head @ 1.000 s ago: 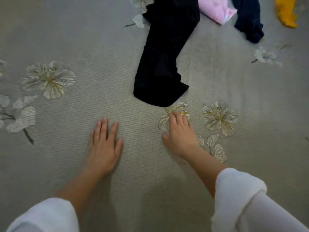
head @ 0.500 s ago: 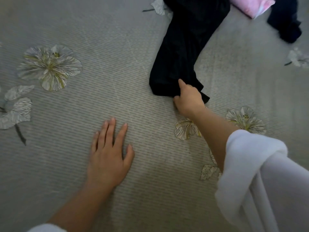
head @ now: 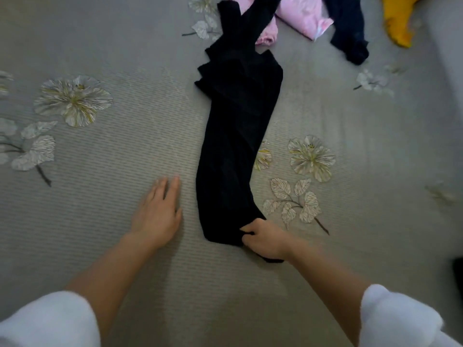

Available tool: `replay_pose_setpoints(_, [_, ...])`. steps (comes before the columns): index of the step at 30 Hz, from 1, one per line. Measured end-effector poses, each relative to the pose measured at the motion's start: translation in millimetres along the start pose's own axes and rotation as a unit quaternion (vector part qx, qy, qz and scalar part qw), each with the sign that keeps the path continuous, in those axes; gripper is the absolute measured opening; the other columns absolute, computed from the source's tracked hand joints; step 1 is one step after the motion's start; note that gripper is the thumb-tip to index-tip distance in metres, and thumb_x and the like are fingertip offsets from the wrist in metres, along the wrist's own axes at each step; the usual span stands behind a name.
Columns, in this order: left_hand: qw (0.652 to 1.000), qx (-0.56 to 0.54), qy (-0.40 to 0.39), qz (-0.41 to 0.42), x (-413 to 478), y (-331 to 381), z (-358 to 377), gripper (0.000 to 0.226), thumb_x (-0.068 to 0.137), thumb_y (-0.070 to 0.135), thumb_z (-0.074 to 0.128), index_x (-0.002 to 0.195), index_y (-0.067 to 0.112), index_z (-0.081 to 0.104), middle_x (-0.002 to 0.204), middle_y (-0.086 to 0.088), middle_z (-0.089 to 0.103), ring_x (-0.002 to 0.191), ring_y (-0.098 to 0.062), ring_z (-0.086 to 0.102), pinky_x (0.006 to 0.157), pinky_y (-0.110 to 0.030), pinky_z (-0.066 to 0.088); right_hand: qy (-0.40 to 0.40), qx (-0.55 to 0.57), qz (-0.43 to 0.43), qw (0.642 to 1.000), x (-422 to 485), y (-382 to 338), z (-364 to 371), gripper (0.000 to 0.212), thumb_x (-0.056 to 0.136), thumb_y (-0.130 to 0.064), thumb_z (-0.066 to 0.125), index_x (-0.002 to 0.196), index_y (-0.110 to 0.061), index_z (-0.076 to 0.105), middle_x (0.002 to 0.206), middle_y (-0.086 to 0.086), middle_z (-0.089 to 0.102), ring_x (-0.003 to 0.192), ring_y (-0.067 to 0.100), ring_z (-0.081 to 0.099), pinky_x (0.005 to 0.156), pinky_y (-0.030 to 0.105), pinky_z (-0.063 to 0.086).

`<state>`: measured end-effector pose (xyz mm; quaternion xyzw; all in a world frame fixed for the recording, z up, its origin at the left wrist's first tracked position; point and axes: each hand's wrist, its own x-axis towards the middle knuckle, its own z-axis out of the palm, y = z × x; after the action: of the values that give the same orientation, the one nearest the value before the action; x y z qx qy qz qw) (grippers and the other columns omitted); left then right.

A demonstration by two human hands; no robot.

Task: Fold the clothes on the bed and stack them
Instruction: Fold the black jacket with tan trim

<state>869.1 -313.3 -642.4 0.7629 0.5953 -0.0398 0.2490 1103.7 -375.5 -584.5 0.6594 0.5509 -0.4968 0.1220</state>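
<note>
Black garment (head: pixel 238 146) lies in a long strip on the grey bedspread (head: pixel 125 46), running from the far centre down to the near centre. Its far part is bunched and creased, and a narrower piece extends off toward the far edge. The near part is flatter and tapers to a narrow end.

Right hand (head: pixel 265 239) is at that near end, fingers curled, thumb and fingers pinching the black cloth. A bit of the fabric shows under the hand on its near side. Left hand (head: pixel 155 216) lies palm down on the bedspread just left of the garment and does not touch it. Its fingers are straight and close together, pointing far, and it holds nothing. Both forearms are bare, with white sleeves (head: pixel 47 321) pushed up at the near edge.

Other clothes sit at the far right. Pink garment (head: pixel 300 16) is partly under the far piece of the black one. Navy garment (head: pixel 350 28) is right of the pink one. Yellow garment (head: pixel 398 23) is further right and cut off by the frame. All are loose, not folded.

The bedspread is ribbed with pale flower prints, one large flower (head: pixel 74 101) to the left and another (head: pixel 310 157) just right of the black garment, with a leaf sprig near it. A dark object (head: pixel 458 274) sits at the right edge; can't tell what it is.
</note>
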Motion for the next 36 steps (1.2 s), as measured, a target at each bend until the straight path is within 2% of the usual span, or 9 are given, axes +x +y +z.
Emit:
replay_pose_setpoints(4, [0.986, 0.083, -0.007, 0.146, -39.6, 30.9, 15.6, 0.100, 0.092, 0.035, 0.054, 0.136, 0.037, -0.037, 0.159, -0.007, -0.018, 0.147, -0.026, -0.011, 0.118, -0.041, 0.003, -0.087, 0.059, 0.051, 0.993, -60.3, 17.0, 28.3, 0.026, 0.076, -0.010, 0.049, 0.052, -0.019, 0.046, 0.057, -0.001, 0.048, 0.056, 0.015, 0.046, 0.056, 0.027, 0.039])
replay_pose_setpoints(7, [0.958, 0.150, -0.031, 0.242, -71.5, 61.6, 32.9, 0.076, 0.094, 0.032, 0.050, 0.150, 0.039, -0.001, 0.155, -0.003, -0.029, 0.144, -0.029, -0.021, 0.117, -0.043, -0.004, -0.192, 0.049, 0.080, 0.977, -93.0, 24.6, 52.0, 0.030, 0.071, -0.007, 0.052, 0.046, -0.021, 0.047, 0.049, -0.006, 0.048, 0.047, 0.012, 0.044, 0.056, 0.028, 0.036])
replay_pose_setpoints(11, [0.921, 0.165, -0.161, 0.314, -127.4, 104.6, 53.0, 0.034, 0.101, 0.027, 0.037, 0.133, 0.020, 0.047, 0.151, -0.015, 0.033, 0.142, -0.031, 0.025, 0.115, -0.039, 0.015, -0.331, -0.086, 0.117, 0.932, -121.5, 47.7, 86.2, 0.019, 0.079, -0.012, 0.055, 0.062, -0.016, 0.049, 0.069, 0.001, 0.050, 0.063, 0.016, 0.047, 0.058, 0.029, 0.037])
replay_pose_setpoints(15, [0.904, 0.071, -0.294, 0.303, -178.9, 125.4, 59.0, 0.036, 0.096, 0.043, 0.044, 0.118, 0.017, 0.057, 0.114, -0.011, 0.063, 0.106, -0.032, 0.058, 0.081, -0.035, 0.042, -0.403, -0.160, 0.223, 0.873, -152.4, 83.2, 98.1, 0.013, 0.083, -0.020, 0.059, 0.074, -0.010, 0.058, 0.079, 0.010, 0.057, 0.056, 0.020, 0.055, 0.056, 0.027, 0.048])
replay_pose_setpoints(20, [0.763, -0.094, -0.626, 0.132, -190.6, 110.5, 54.8, 0.038, 0.088, 0.047, 0.060, 0.110, 0.016, 0.066, 0.099, 0.001, 0.065, 0.083, -0.014, 0.060, 0.081, -0.029, 0.048, -0.307, -0.040, 0.254, 0.916, -158.7, 102.7, 100.0, 0.027, 0.079, -0.031, 0.062, 0.096, -0.010, 0.064, 0.092, 0.008, 0.065, 0.068, 0.016, 0.063, 0.063, 0.031, 0.055])
replay_pose_setpoints(23, [0.843, -0.276, -0.457, 0.059, -182.2, 95.7, 52.3, 0.020, 0.087, 0.033, 0.066, 0.091, 0.014, 0.070, 0.084, -0.004, 0.072, 0.067, -0.011, 0.064, 0.078, -0.033, 0.055, -0.002, -0.034, 0.161, 0.986, -135.2, 99.3, 95.4, 0.022, 0.088, -0.027, 0.056, 0.101, -0.012, 0.065, 0.101, 0.005, 0.067, 0.095, 0.022, 0.062, 0.078, 0.029, 0.048])
replay_pose_setpoints(28, [0.957, -0.241, 0.132, -0.090, -154.3, 68.3, 44.0, 0.026, 0.083, 0.039, 0.062, 0.074, 0.020, 0.046, 0.076, 0.009, 0.050, 0.069, -0.008, 0.046, 0.061, -0.024, 0.037, 0.343, 0.161, 0.111, 0.919, -78.7, 73.6, 80.4, 0.057, 0.086, -0.024, 0.059, 0.137, -0.008, 0.040, 0.133, 0.009, 0.047, 0.119, 0.022, 0.047, 0.096, 0.033, 0.038])
replay_pose_setpoints(32, [0.913, -0.316, 0.043, -0.255, -152.6, 56.7, 59.9, 0.034, 0.088, 0.041, 0.064, 0.080, 0.009, 0.057, 0.070, 0.004, 0.050, 0.061, -0.011, 0.054, 0.062, -0.030, 0.038, 0.346, 0.220, 0.201, 0.889, -40.7, 71.4, 73.2, 0.064, 0.088, -0.034, 0.062, 0.142, -0.008, 0.037, 0.145, 0.011, 0.034, 0.135, 0.029, 0.031, 0.112, 0.042, 0.028])
replay_pose_setpoints(36, [0.863, -0.428, -0.040, -0.267, -157.5, 58.9, 61.6, 0.041, 0.087, 0.035, 0.066, 0.105, -0.002, 0.067, 0.095, -0.011, 0.071, 0.089, -0.025, 0.067, 0.081, -0.041, 0.051, 0.357, 0.368, 0.152, 0.845, -40.1, 65.3, 66.8, 0.010, 0.082, -0.019, 0.061, 0.086, -0.010, 0.061, 0.093, 0.010, 0.063, 0.091, 0.027, 0.060, 0.081, 0.040, 0.050])
